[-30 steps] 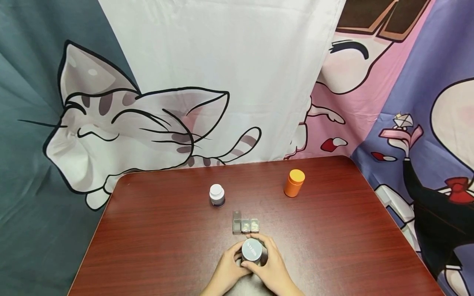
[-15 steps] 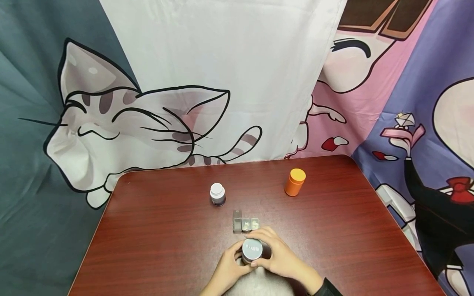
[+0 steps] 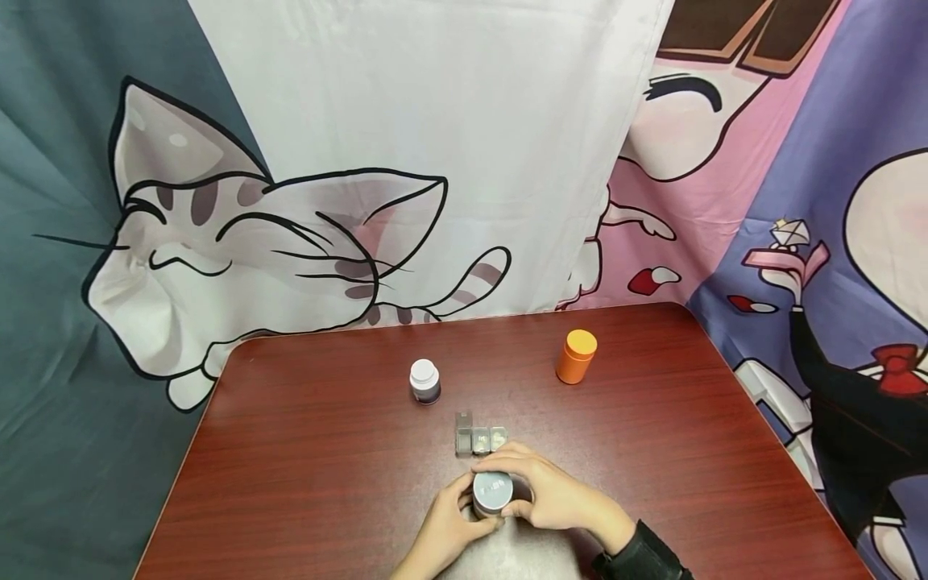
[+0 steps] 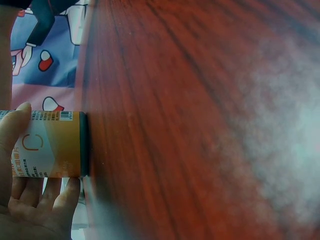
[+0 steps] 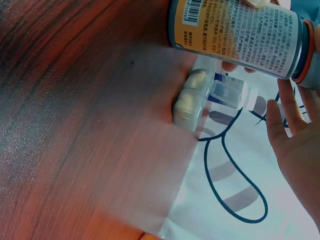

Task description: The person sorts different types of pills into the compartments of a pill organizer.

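A pill bottle with a grey lid (image 3: 493, 490) stands near the table's front edge, between both hands. Its orange and white label, marked with a large C, faces the left wrist view on the bottle (image 4: 55, 147). My left hand (image 3: 448, 528) grips the bottle's body from the left, thumb on the near side. From the right, my right hand (image 3: 554, 493) holds the lid, fingers on its far side and thumb on its near side. An orange-red ring (image 5: 303, 52) shows under the lid in the right wrist view. Just beyond is a clear pill organizer (image 3: 480, 440), its left compartment's cover raised.
Whitish pieces (image 5: 186, 101) fill two organizer compartments. Farther back stand a white-capped bottle (image 3: 424, 382) on the left and an orange bottle (image 3: 576, 357) on the right. A printed cloth (image 3: 464, 153) hangs behind the brown table (image 3: 304, 451).
My right hand has turned about the lid, its wrist swinging out to the right, so a dark sleeve now shows. The lid's lettering has changed its angle. My left hand stays in place.
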The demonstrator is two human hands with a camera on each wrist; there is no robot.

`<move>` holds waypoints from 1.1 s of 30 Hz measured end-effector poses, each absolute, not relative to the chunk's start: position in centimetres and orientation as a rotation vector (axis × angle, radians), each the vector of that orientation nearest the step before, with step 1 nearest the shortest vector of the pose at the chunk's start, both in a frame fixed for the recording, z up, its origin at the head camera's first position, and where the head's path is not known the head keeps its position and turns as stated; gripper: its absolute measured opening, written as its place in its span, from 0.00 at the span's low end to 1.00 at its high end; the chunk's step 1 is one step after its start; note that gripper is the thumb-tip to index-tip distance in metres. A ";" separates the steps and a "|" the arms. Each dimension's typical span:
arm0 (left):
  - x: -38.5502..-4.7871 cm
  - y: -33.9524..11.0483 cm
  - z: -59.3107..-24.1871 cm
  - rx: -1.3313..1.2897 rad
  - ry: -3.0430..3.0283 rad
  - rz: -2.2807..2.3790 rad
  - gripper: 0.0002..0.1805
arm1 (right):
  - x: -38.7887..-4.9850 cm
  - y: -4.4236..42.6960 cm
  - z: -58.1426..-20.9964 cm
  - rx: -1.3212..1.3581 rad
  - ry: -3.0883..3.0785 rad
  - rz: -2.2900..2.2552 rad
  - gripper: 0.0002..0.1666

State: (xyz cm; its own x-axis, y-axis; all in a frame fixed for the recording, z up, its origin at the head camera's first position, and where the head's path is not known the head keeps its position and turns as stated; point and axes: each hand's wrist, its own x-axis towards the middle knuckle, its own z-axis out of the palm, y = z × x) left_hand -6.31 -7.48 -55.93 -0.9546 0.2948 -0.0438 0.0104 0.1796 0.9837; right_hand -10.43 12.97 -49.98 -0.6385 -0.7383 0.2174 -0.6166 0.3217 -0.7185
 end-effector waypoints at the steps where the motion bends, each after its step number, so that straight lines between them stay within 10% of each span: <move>1: -6.4 -7.5 -56.0 0.301 2.243 1.848 0.39 | -10.3 12.9 -50.0 -1.238 2.445 -1.215 0.45; 18: -6.3 -7.7 -56.1 0.326 2.192 1.897 0.38 | -6.0 8.8 -53.1 -0.773 3.244 -1.346 0.45; 33: -6.3 -7.5 -56.3 0.341 2.267 1.861 0.37 | -8.7 11.8 -51.1 -1.175 2.633 -1.336 0.44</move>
State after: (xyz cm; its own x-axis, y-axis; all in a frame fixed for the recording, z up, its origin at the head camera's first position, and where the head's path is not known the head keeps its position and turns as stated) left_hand -6.32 -7.52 -56.34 -0.9558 0.2940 0.0001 0.0575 0.1863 0.9808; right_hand -8.74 11.83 -51.14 -0.7261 -0.5972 0.3408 -0.6277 0.3733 -0.6831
